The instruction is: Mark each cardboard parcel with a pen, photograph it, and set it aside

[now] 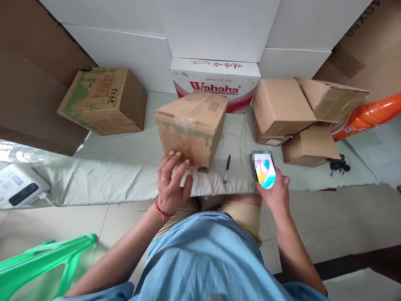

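My left hand (174, 182) lies with fingers spread against the lower front of a cardboard box (188, 133) with green print, which is tilted and slightly blurred in the middle of the table. Fingertips touch the box face without wrapping round it. In my right hand (275, 190) is a smartphone (265, 170), its bright screen lit and facing up, held by the lower end near the table's front edge. Between the box and the phone a black pen (227, 168) rests on the pale cloth.
A cardboard box marked 2442 (103, 100) stands at the left. Behind the middle is a white Wahaha carton (247, 79). Several plain boxes (283, 100), an orange bottle (369, 113) and keys (340, 165) are at the right. A white device (23, 186) sits far left; a green stool (62, 251) stands below.
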The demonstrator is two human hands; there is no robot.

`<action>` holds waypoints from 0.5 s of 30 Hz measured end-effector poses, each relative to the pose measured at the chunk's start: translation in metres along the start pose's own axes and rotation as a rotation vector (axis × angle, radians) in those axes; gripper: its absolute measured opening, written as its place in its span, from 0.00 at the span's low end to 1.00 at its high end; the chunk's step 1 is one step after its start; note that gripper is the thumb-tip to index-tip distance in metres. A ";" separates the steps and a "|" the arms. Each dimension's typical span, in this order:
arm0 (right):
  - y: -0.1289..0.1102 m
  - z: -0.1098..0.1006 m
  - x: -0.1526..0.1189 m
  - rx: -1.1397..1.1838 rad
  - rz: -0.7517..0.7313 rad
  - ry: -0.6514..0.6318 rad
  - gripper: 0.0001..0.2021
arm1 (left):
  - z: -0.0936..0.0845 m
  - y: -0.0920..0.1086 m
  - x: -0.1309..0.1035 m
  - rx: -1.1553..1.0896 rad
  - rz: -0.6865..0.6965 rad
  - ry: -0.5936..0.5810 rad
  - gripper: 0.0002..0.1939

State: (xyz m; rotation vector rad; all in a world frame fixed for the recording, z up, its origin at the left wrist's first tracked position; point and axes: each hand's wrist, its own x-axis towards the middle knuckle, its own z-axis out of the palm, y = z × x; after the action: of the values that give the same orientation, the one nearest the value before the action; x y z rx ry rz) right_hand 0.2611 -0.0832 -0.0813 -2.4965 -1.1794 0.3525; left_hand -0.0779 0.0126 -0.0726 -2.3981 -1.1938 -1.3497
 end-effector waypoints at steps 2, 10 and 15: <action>0.009 -0.001 0.008 -0.048 0.043 -0.054 0.48 | -0.004 -0.003 -0.014 -0.023 -0.113 0.067 0.36; 0.011 -0.005 0.021 -0.019 -0.240 0.047 0.40 | -0.005 -0.035 -0.044 -0.547 -0.703 0.246 0.25; -0.050 -0.003 0.011 0.752 -0.291 -0.416 0.35 | 0.009 -0.055 -0.025 -0.819 -0.974 0.026 0.30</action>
State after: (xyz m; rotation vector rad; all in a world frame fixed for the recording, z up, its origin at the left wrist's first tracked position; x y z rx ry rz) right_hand 0.2342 -0.0455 -0.0584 -1.6202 -1.2296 1.0449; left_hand -0.1171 0.0395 -0.1108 -2.1948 -2.3164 -2.5239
